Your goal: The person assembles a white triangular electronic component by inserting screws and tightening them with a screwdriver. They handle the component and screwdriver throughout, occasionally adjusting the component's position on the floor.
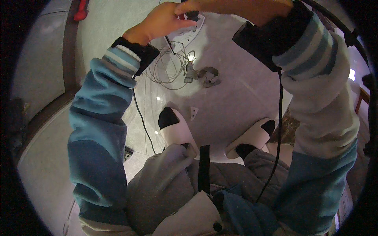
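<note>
Seen from above: both hands raised together at the top of the view, over a white device (pixel 191 29) lying on the pale marble floor (pixel 236 98). Left hand (pixel 161 21) curled, fingers bent down onto the device's near edge, touching it. Right hand (pixel 240 8) partly cut off by the frame's rim, fingers reaching across toward the left hand; grip on anything not clear enough to tell. Just below the device, a loose tangle of thin white wire (pixel 169 69), and beside it a small grey connector (pixel 189 74) and a grey strap (pixel 210 76). Nearer the feet, a small white square tag (pixel 193 112) flat on the floor, close to the left slipper (pixel 177 131). Right slipper (pixel 252 135) well apart. Red object (pixel 81 11) at upper left.
</note>
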Tool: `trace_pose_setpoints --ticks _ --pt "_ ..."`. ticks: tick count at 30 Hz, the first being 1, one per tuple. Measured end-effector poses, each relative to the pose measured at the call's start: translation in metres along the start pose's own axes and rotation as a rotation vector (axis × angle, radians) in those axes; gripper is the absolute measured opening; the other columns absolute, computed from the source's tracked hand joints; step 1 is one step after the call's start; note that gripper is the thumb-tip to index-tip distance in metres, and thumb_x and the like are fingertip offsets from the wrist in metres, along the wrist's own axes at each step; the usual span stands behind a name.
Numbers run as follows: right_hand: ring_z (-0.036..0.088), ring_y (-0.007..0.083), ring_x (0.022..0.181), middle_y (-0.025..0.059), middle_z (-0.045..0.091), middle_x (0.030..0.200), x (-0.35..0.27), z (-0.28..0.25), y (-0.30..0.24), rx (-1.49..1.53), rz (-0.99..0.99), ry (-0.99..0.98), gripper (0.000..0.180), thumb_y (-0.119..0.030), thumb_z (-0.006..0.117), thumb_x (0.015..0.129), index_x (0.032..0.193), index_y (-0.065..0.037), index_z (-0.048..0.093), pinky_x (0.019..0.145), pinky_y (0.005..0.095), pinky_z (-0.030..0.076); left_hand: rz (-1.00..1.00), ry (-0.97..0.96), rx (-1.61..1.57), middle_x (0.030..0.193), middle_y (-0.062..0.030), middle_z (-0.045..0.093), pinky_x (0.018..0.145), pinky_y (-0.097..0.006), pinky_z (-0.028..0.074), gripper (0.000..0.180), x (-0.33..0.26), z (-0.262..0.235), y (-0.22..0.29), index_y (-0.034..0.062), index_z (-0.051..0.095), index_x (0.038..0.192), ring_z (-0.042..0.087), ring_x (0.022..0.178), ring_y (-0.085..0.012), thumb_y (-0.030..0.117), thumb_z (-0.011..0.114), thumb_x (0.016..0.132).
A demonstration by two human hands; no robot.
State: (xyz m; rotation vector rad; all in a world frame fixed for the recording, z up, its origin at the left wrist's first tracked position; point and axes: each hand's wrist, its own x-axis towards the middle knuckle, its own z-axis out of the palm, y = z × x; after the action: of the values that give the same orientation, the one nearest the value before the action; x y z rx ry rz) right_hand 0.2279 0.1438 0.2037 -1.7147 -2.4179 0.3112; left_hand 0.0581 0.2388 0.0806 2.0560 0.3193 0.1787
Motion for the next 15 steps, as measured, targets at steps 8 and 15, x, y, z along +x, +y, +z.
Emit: trace_pose_setpoints --ticks 8,15 --pt "0.065 0.0359 0.079 0.0238 0.065 0.081 -0.002 0.012 0.001 -0.063 -0.003 0.103 0.018 -0.011 0.068 0.070 0.080 0.004 0.066 0.071 0.0421 0.051 -0.189 0.005 0.664 0.078 -0.0103 0.068 0.063 -0.032 0.050 0.039 0.004 0.014 0.026 0.0034 0.068 0.089 0.064 0.073 -0.0203 0.037 0.077 0.073" --pt "0.063 0.0373 0.077 0.0237 0.063 0.077 0.013 0.030 0.006 0.019 -0.288 0.115 0.018 -0.013 0.068 0.069 0.077 0.003 0.065 0.069 0.0428 0.050 -0.065 -0.006 0.282 0.104 -0.0100 0.066 0.078 -0.033 0.050 0.048 -0.003 0.002 0.010 0.0047 0.059 0.114 0.063 0.093 -0.0184 0.030 0.076 0.077"
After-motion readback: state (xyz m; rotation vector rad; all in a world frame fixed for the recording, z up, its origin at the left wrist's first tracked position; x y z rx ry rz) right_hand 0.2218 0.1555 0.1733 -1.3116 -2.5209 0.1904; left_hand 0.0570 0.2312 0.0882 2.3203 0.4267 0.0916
